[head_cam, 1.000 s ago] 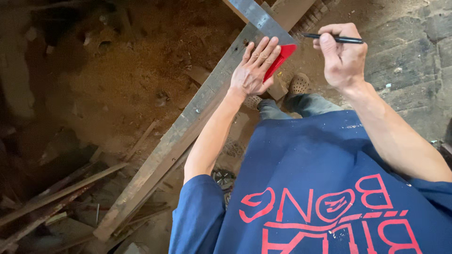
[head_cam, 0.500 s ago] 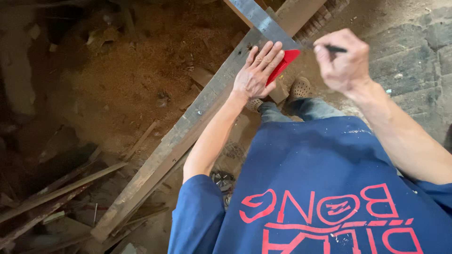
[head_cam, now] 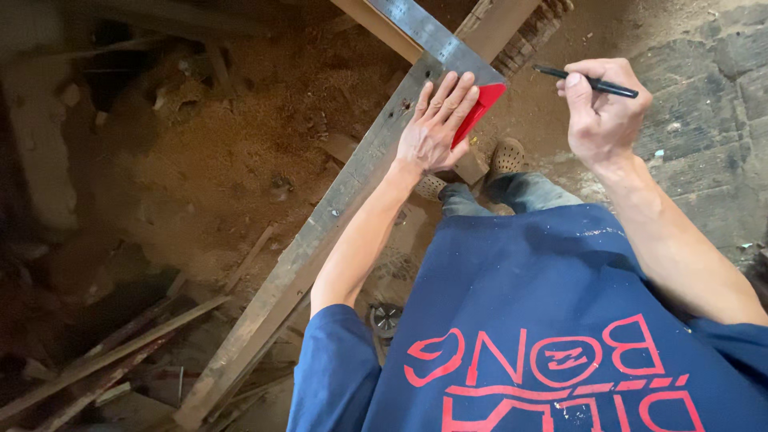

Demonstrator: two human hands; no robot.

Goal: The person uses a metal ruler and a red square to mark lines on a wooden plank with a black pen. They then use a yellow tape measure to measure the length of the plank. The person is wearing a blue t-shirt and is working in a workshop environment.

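My left hand [head_cam: 434, 126] lies flat, fingers spread, on a try square with a red stock [head_cam: 478, 110] and a steel blade [head_cam: 432, 34]. It presses the square against a long weathered wooden beam [head_cam: 320, 232] that runs diagonally from lower left to upper right. My right hand [head_cam: 602, 108] is raised to the right of the square and grips a black pen [head_cam: 588, 82], tip pointing left, clear of the wood.
Sawdust covers the ground [head_cam: 232, 120] left of the beam. Loose wood strips and offcuts [head_cam: 112, 352] lie at lower left. Stone paving [head_cam: 704, 104] is at right. My feet in perforated clogs [head_cam: 506, 156] stand under the beam end.
My right hand swung the pen down near the square's blade, then lifted back up to the right. My left hand stayed pressed on the square.
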